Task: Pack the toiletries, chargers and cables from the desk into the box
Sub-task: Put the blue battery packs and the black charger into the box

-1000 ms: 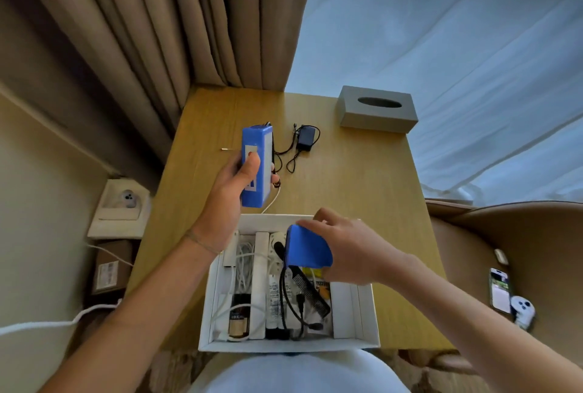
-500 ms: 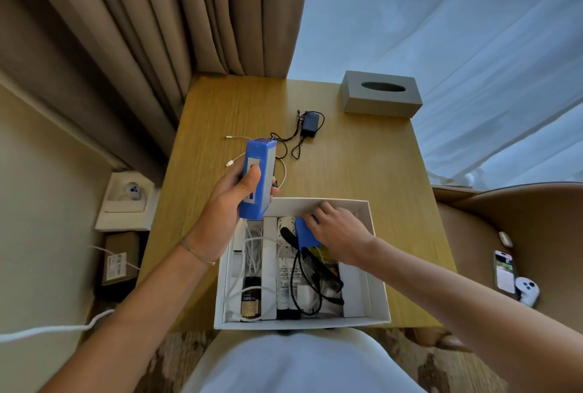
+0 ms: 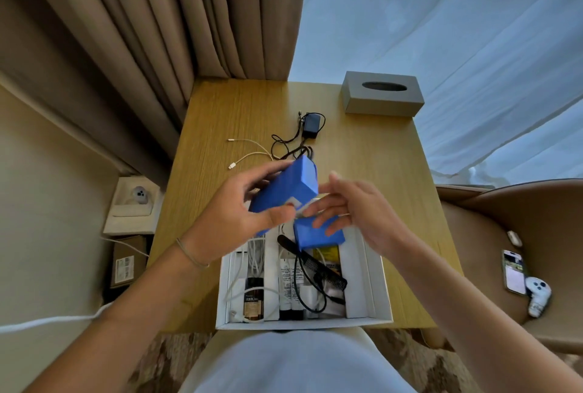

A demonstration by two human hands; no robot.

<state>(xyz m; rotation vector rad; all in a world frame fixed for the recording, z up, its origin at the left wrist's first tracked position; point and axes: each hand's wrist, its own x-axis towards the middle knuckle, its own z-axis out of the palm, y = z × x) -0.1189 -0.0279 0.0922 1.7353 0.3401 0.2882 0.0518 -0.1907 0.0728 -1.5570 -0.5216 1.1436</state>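
Observation:
My left hand (image 3: 239, 216) grips a long blue carton (image 3: 288, 187), tilted above the far end of the white box (image 3: 369, 282). My right hand (image 3: 356, 206) hovers beside it with fingers spread and straight, its fingertips close to the carton's lower end, holding nothing. A smaller blue packet (image 3: 318, 235) lies in the box's far end under those fingers. The box also holds a black comb (image 3: 315, 263), white tubes (image 3: 288, 279), a brown bottle (image 3: 253, 298) and cables. On the desk (image 3: 362, 153) lie a black charger (image 3: 310, 126) with its cord and a white cable (image 3: 249, 153).
A grey tissue box (image 3: 381, 93) stands at the desk's far right corner. Curtains hang behind. A phone (image 3: 514, 271) and a white controller (image 3: 538, 295) lie on the brown chair at right. A wall socket (image 3: 138, 195) and a cardboard parcel (image 3: 127, 261) are at left.
My right hand has let go of the small blue packet, which now lies in the box, and has risen toward the carton. My left hand has tilted the carton and moved it right.

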